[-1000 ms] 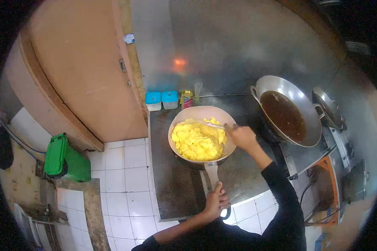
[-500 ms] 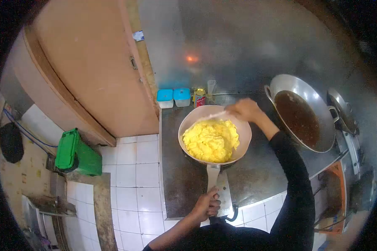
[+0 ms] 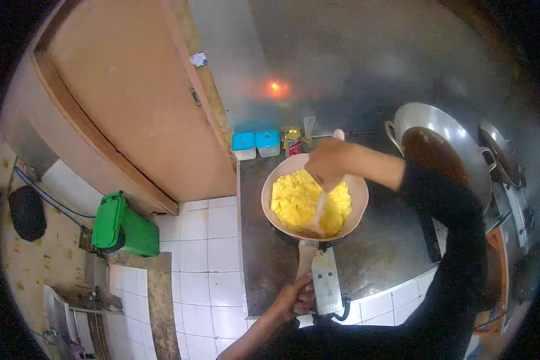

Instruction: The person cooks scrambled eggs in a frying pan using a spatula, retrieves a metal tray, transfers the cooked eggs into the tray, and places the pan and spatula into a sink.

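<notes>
Spatula (image 3: 321, 207), one: set steeply, blade end at the near wall of the pan; in the earlier frame, slanting across the far side. Right hand (image 3: 331, 163): now above the far part of the pan, where before it is out at the far right rim. Left hand (image 3: 298, 298): on the handle (image 3: 308, 258), as before.

Grips, two: right fingers pressed together about the spatula shaft, its pale upper end showing above the fist; left fingers wrapped round the pan handle.

Pan (image 3: 360, 195), one, pale inside: over the burner on the counter (image 3: 375, 258); holds lumpy yellow food (image 3: 293, 195), with a brownish patch bared beside the blade.

Wok (image 3: 429, 112), one, far right, partly behind the sleeve: dark brown liquid (image 3: 432, 151).

Tubs (image 3: 244, 143), two, far left of the pan: blue lids on.

Can (image 3: 294, 144), one, red and yellow: right of the tubs.
</notes>
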